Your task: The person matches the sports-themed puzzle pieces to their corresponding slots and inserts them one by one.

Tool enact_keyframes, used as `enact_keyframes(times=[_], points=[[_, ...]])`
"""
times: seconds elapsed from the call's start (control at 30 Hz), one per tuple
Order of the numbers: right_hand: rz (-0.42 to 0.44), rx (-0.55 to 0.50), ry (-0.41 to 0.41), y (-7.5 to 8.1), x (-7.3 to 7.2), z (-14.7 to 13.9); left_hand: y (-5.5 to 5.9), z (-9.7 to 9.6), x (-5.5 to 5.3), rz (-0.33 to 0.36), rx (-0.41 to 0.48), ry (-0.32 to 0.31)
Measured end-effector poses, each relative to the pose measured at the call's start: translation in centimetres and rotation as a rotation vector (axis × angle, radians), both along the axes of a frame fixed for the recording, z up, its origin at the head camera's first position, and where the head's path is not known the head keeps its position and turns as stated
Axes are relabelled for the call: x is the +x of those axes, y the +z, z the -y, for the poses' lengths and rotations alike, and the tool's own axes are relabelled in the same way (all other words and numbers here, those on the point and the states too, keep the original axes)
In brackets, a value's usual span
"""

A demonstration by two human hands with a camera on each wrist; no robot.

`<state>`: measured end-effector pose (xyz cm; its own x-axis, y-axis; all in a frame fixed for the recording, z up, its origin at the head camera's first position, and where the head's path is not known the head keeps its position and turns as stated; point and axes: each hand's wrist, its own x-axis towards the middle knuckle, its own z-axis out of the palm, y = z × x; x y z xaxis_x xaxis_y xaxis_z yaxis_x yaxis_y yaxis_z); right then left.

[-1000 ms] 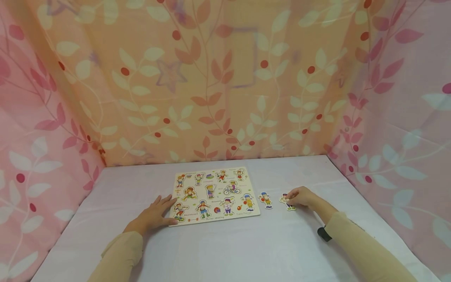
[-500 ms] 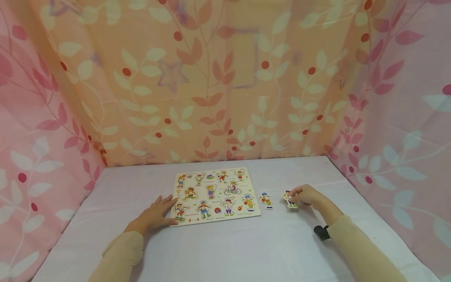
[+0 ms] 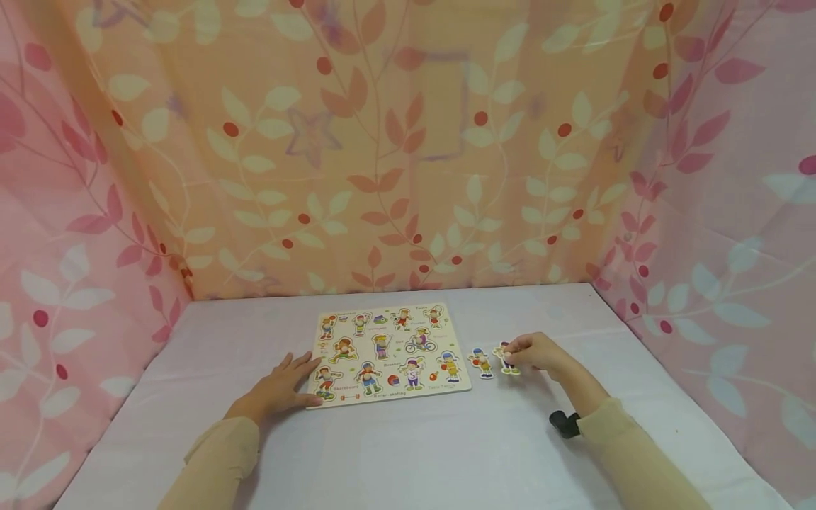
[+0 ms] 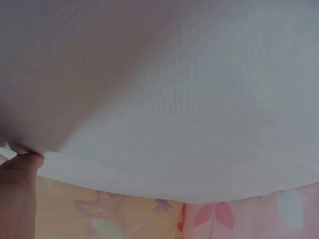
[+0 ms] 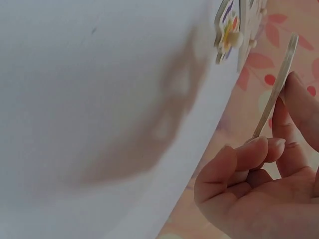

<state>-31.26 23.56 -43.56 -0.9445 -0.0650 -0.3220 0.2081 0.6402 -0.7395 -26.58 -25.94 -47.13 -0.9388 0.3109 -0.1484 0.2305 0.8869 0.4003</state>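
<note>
A wooden peg puzzle board (image 3: 448, 340) with several sport figures lies flat on the white-covered table. My left hand (image 3: 280, 386) rests at its left edge, fingers spread; just one digit (image 4: 21, 181) appears in the left wrist view. To the right of the board my right hand (image 3: 540, 353) pinches a puzzle piece (image 3: 509, 367), a figure in a purple cap. The right wrist view shows this piece edge-on (image 5: 279, 82), off the table. Between board and right hand lies another puzzle piece (image 3: 482, 364), a figure in a blue cap; its knob (image 5: 235, 40) faces up.
A white cloth (image 3: 382, 460) covers the table. Patterned curtains (image 3: 408, 177) stand behind it and along both sides. A black device (image 3: 564, 423) sits at the right wrist, by the sleeve cuff.
My right hand has moved left with the purple-capped puzzle piece, closer to the blue-capped one. The left hand and the board stay put.
</note>
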Motion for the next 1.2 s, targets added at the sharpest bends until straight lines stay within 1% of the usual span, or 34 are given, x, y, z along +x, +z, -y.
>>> enact_keyframes(times=[0.17, 0.37, 0.53, 0.6, 0.73, 0.9, 1.0, 1.2], points=[[-0.012, -0.013, 0.015, 0.2, 0.2, 1.4, -0.2, 0.1, -0.1, -0.006, 0.000, 0.004], [-0.023, -0.025, 0.031, -0.3, 0.2, 3.3, -0.5, 0.3, -0.2, -0.020, 0.014, -0.012], [-0.031, -0.049, 0.045, -0.5, 0.2, 4.8, -0.6, 0.3, -0.3, -0.008, 0.012, -0.003], [-0.030, -0.063, 0.035, -0.5, 0.2, 5.3, -0.6, 0.3, -0.3, 0.001, 0.010, 0.004], [-0.027, -0.094, 0.043, -0.6, 0.2, 6.3, -0.6, 0.3, -0.3, -0.002, 0.004, 0.005], [-0.035, -0.127, 0.074, -0.8, 0.1, 7.4, -0.6, 0.3, -0.3, -0.001, 0.004, 0.009], [-0.033, -0.125, 0.076, -0.9, 0.1, 7.9, -0.6, 0.3, -0.3, -0.001, 0.008, 0.010], [-0.023, -0.124, 0.061, -1.1, 0.1, 8.9, -0.5, 0.3, -0.3, -0.020, 0.006, -0.009]])
